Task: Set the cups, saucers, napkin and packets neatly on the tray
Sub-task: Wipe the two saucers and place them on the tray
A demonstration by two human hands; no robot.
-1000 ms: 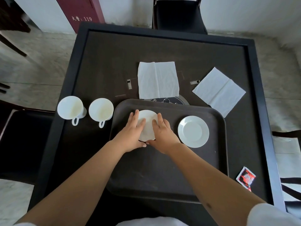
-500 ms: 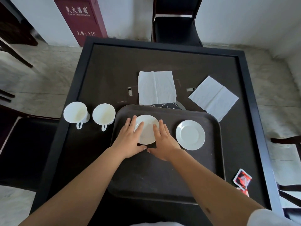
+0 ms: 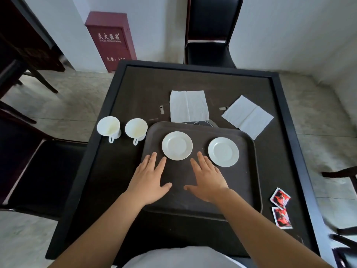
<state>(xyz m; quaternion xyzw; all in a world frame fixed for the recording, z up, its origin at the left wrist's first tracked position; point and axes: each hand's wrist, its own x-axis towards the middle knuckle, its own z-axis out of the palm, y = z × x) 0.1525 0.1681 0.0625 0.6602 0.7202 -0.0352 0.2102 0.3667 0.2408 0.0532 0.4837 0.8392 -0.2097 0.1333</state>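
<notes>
A dark brown tray (image 3: 249, 182) lies on the black table. Two white saucers sit on its far half: the left saucer (image 3: 177, 145) and the right saucer (image 3: 223, 152). My left hand (image 3: 149, 179) and my right hand (image 3: 207, 177) are flat and open over the tray just in front of the saucers, holding nothing. Two white cups, one (image 3: 108, 126) further left and one (image 3: 135, 129) beside the tray, stand on the table. Two white napkins lie behind the tray, one (image 3: 188, 106) in the middle and one (image 3: 247, 116) to the right. Two red packets (image 3: 281, 208) lie at the right front.
The black table (image 3: 119, 93) has a raised rim. A black chair (image 3: 209, 35) stands behind it and a dark seat (image 3: 44, 175) to the left. A red cabinet (image 3: 112, 39) stands against the wall. Chair legs (image 3: 340, 173) show at the right edge.
Both hands have let go of the left saucer and drawn back toward me, spreading flat over the tray. The saucer now lies uncovered. The camera has tilted up, showing more of the room.
</notes>
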